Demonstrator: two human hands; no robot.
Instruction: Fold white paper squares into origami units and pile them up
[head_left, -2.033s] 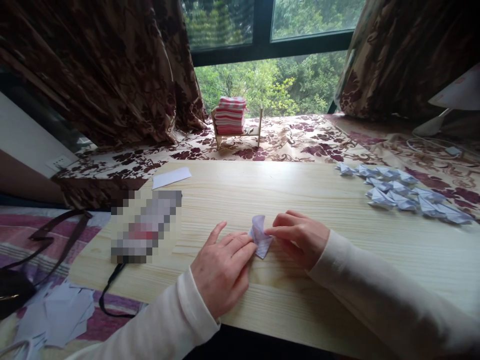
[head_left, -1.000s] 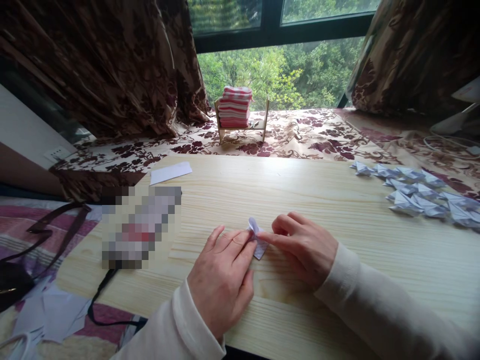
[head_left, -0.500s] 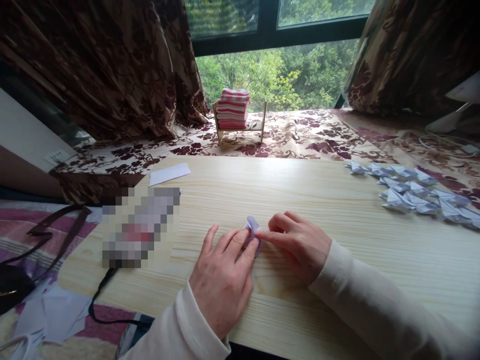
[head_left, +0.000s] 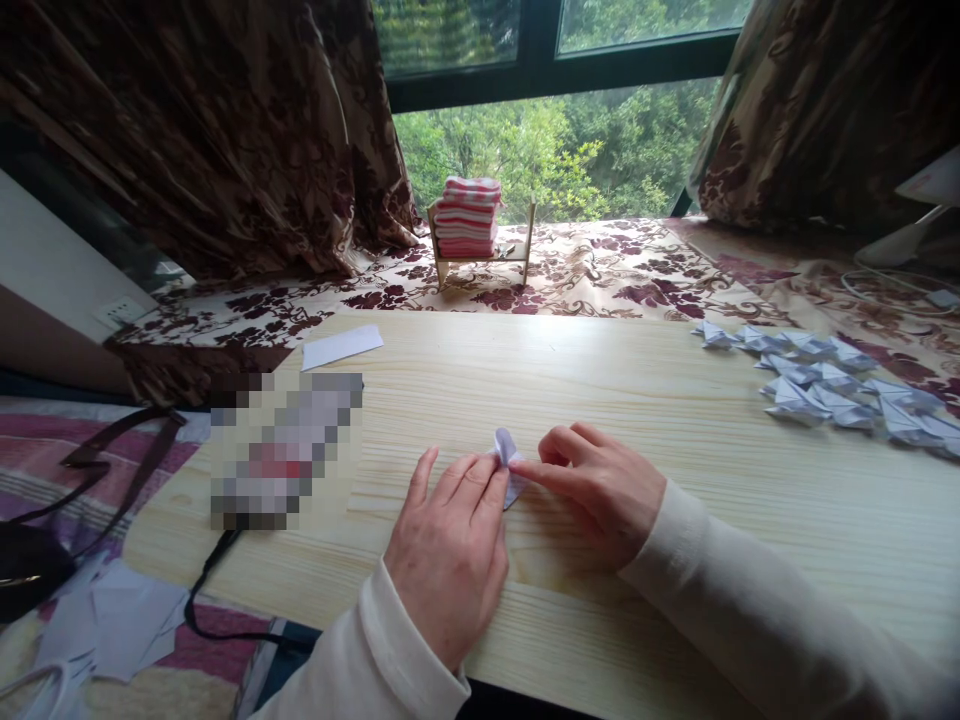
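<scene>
A small folded piece of pale lilac paper (head_left: 507, 452) lies on the light wooden table (head_left: 600, 390) between my two hands. My left hand (head_left: 454, 550) lies over it with the fingers stretched out, pressing its left side down. My right hand (head_left: 600, 490) has its forefinger stretched onto the paper's right edge and the other fingers curled under. Most of the paper is hidden beneath the fingertips; only a curled flap sticks up.
Several folded paper pieces (head_left: 825, 385) lie at the table's right. A white slip (head_left: 341, 346) and a blurred-out object (head_left: 281, 450) with a black cord (head_left: 217, 590) lie at the left. Loose sheets (head_left: 112, 630) and a bag strap (head_left: 112, 450) are off the left edge. A small wooden rack with striped cloth (head_left: 469, 225) stands by the window.
My left hand has slid further over the paper, which is now folded smaller and flatter. My right forefinger has stayed on its right edge. The view has shifted slightly.
</scene>
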